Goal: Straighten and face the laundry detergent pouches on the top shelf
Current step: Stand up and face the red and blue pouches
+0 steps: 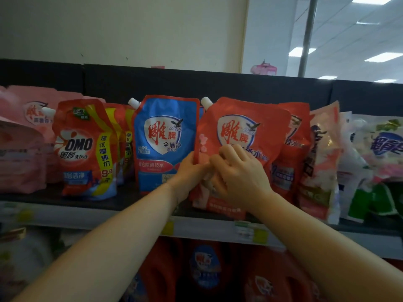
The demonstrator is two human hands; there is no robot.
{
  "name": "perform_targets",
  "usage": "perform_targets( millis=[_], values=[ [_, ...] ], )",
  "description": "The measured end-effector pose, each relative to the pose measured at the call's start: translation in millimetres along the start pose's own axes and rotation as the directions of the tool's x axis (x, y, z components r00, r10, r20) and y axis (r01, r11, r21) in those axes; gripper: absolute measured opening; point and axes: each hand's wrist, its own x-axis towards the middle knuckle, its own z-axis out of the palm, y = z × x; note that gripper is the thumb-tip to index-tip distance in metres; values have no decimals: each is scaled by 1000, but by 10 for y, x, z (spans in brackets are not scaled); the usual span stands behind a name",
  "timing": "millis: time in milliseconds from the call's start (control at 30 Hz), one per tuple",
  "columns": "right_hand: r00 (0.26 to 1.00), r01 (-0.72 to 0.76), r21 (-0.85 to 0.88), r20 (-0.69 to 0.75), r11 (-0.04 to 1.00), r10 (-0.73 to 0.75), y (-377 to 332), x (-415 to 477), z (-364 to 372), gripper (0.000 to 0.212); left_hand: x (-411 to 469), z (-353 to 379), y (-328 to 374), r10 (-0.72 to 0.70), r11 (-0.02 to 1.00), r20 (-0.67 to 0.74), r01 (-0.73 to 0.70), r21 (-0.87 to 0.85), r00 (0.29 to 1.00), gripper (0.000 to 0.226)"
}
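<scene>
I see both hands on one red pouch (246, 127), which stands on the top shelf (122, 199) and leans a little, with its white spout at the upper left corner. My left hand (189, 168) grasps the left edge of this pouch, with the thumb on the front and the fingers going behind it. My right hand (237, 177) lies on the lower front of the same pouch with the fingers curled, and it pinches the film just beside the left hand. The two hands are touching or almost touching; I cannot tell which.

Just left of the left hand stands a blue pouch (161, 138), upright and with its front toward me. Further left is an OMO pouch (80, 149), and beyond it are pink pouches (21, 160). Directly behind the held pouch, to the right of my right hand, is a second red pouch (292, 153), and next to it a pale pink pouch (320, 166) turned sideways. Under my forearms, on the lower shelf, are red bottles (205, 267), but they are blurred.
</scene>
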Motion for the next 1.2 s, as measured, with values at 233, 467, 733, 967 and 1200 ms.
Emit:
perform_targets(
  millis=[233, 467, 733, 967, 1200],
  values=[
    [1000, 15, -12, 6, 1000, -15, 111, -318, -4, 14, -76, 7, -40, 65, 994, -121, -75, -78, 991, 42],
    [975, 198, -31, 110, 980, -193, 137, -475, 68, 11, -189, -236, -72, 77, 995, -383, -93, -24, 920, 52],
    [823, -554, 75, 199, 829, 532, 268, -589, 154, 16, -190, -388, -149, 145, 984, -614, -46, 174, 776, 75],
    [492, -842, 16, 434, 540, 755, 276, -295, 229, 58, -155, -514, -189, 208, 961, -659, -27, 274, 723, 76],
    [542, -829, 149, 451, 539, 709, -75, -77, 425, 54, -173, -665, -162, 230, 943, -706, 25, 331, 670, 57]
  ],
)
